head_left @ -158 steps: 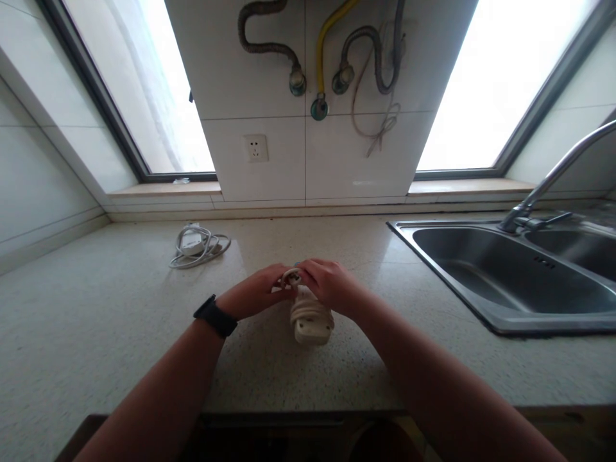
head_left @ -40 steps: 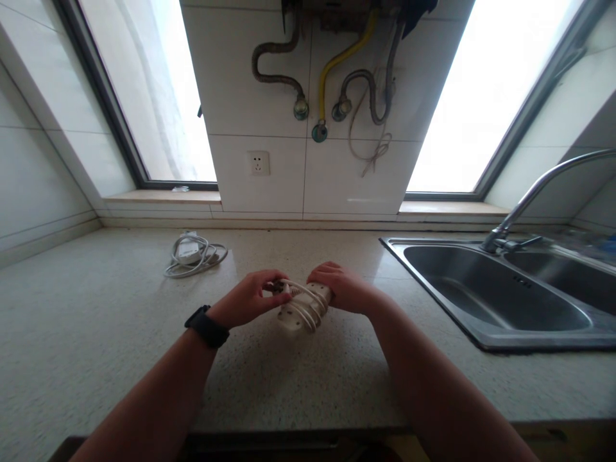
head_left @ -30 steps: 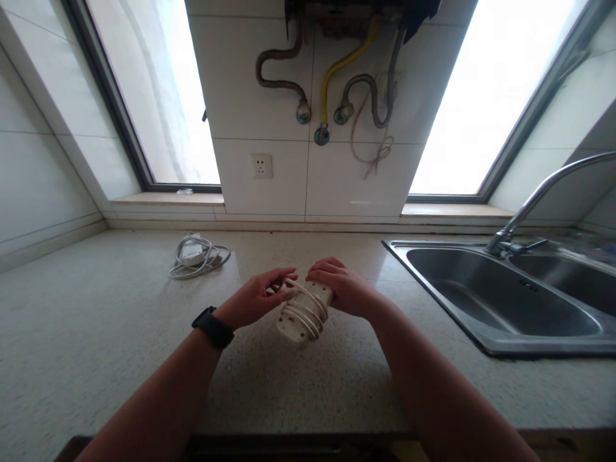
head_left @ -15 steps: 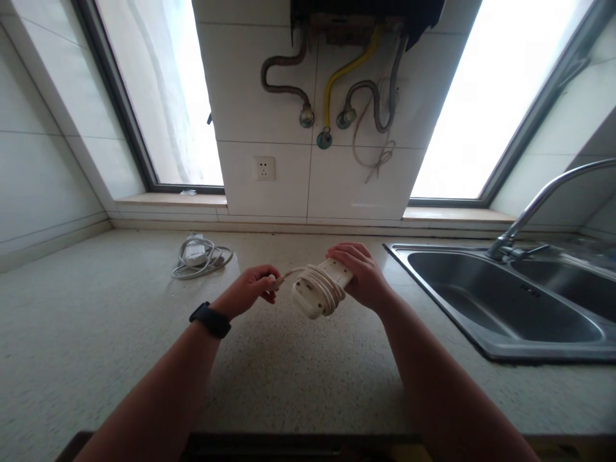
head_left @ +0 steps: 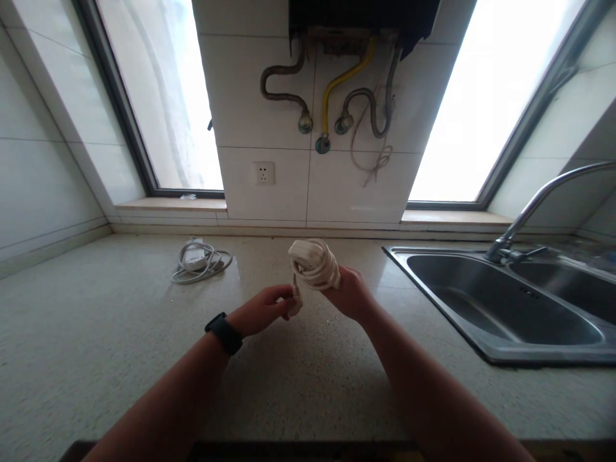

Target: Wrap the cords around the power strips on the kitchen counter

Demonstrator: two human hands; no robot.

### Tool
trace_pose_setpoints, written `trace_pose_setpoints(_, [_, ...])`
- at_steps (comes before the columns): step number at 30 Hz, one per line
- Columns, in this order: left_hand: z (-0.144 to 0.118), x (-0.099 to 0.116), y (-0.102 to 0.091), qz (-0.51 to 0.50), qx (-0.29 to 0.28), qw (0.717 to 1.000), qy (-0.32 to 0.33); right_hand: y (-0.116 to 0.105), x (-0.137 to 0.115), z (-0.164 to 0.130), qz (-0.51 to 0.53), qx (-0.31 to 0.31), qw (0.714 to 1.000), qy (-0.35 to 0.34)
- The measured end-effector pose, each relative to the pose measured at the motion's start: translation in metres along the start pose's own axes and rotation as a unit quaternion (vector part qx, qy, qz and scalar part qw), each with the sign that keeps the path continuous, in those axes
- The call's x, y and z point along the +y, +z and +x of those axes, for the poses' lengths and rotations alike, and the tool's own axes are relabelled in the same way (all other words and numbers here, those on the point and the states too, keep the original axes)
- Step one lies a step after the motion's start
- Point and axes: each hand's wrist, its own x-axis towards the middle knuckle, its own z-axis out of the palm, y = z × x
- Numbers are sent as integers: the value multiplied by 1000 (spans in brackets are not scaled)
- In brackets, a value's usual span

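Observation:
A white power strip, its cord wound round it in several turns, is held above the counter in my right hand. The fingers of that hand are mostly hidden behind the strip. Just left of it, my left hand, with a black watch on the wrist, pinches the plug at the cord's end. A short stretch of cord runs from the plug up to the coil. Farther left on the counter lies a white charger with a coiled cable, touched by neither hand.
On the right a double steel sink with a tall faucet is set into the speckled counter. A wall socket and hoses under a dark wall unit are at the back, between two windows.
My right hand has turned and raised the power strip, so its coiled end points up and left. My left hand has moved right and down with the plug, closer to the strip.

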Motion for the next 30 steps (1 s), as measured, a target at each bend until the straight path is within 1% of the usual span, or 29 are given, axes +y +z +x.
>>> trace_pose_setpoints(2, [0,2,4,10,-14,1000,-4,8,1,-2,44,-5,998,38])
trace_pose_setpoints(5, [2,0,9,-12,-28,999,-14,20,4,-4,97,14,993,71])
trace_pose_setpoints(7, [4,-4,9,-38,-18,999,-25,24,6,-3,99,38,990,98])
trace_pose_setpoints(10, [6,-10,4,-71,3,997,-34,22,10,0,86,67,986,124])
trace_pose_setpoints(13, [5,-8,-7,-83,15,996,-39,17,14,2,83,67,986,125])
trace_pose_setpoints(18, [-6,12,-27,-65,68,995,-43,11,24,3,72,28,990,119])
trace_pose_setpoints(21, [-10,15,-34,-49,81,995,-36,11,30,2,76,11,989,122])
trace_pose_setpoints(24, [-9,9,-35,-31,59,997,-37,13,35,3,144,2,979,141])
trace_pose_setpoints(26, [-7,3,-34,-19,48,998,-42,16,37,4,171,0,973,152])
trace_pose_setpoints(28, [-4,-1,-31,-25,43,997,-52,19,38,5,160,6,975,156])
trace_pose_setpoints(30, [-2,-4,-25,-43,38,996,-62,21,36,5,115,23,981,156])
